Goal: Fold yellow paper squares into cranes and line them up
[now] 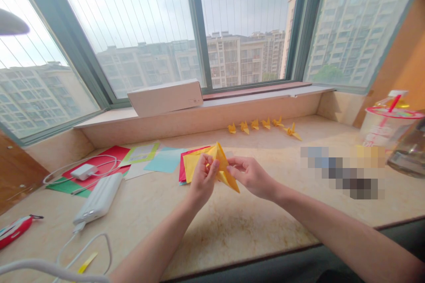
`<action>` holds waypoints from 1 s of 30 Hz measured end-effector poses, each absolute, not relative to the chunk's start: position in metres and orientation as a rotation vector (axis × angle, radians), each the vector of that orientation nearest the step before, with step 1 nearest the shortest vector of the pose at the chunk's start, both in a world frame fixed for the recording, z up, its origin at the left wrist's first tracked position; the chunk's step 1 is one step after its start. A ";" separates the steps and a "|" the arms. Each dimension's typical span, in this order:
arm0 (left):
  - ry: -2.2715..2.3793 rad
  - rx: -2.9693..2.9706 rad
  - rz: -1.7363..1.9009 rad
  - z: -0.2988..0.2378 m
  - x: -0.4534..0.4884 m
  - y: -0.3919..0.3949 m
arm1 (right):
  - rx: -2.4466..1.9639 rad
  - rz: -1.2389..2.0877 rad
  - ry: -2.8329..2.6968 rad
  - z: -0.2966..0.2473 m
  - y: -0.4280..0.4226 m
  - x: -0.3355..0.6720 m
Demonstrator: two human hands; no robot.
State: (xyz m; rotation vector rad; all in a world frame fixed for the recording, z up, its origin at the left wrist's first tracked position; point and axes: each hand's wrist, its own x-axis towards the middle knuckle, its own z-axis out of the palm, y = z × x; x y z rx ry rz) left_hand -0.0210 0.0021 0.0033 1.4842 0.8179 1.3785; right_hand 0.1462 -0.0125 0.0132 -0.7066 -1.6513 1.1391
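Note:
Between my two hands is a partly folded sheet of yellow origami paper [222,154], raised above the counter, with one point upward and another hanging down to the right. My left hand [204,179] pinches its left side between thumb and fingers. On its right edge, the thumb and fingers of my right hand [249,174] are closed. Behind my left hand lies a stack of yellow sheets [191,166] with red paper [182,172] under it. Several small folded yellow paper cranes [255,124] stand in a row farther back.
Coloured sheets, among them a light blue one [168,160], lie at left beside a white charger [84,171] and a white power bank [99,199]. A white box [166,98] rests on the window ledge. At right stand a plastic cup [387,128] and a glass container [410,150].

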 end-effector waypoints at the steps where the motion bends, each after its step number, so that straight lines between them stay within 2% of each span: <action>1: 0.840 1.529 1.385 0.002 -0.021 0.002 | -0.712 1.125 -1.644 0.012 -0.011 0.146; 15: 0.883 1.750 1.503 -0.001 -0.022 0.000 | -0.945 0.917 -1.365 0.007 0.008 0.156; 30: 1.110 1.954 1.491 -0.001 -0.027 0.006 | -0.904 0.817 -1.685 0.001 -0.008 0.145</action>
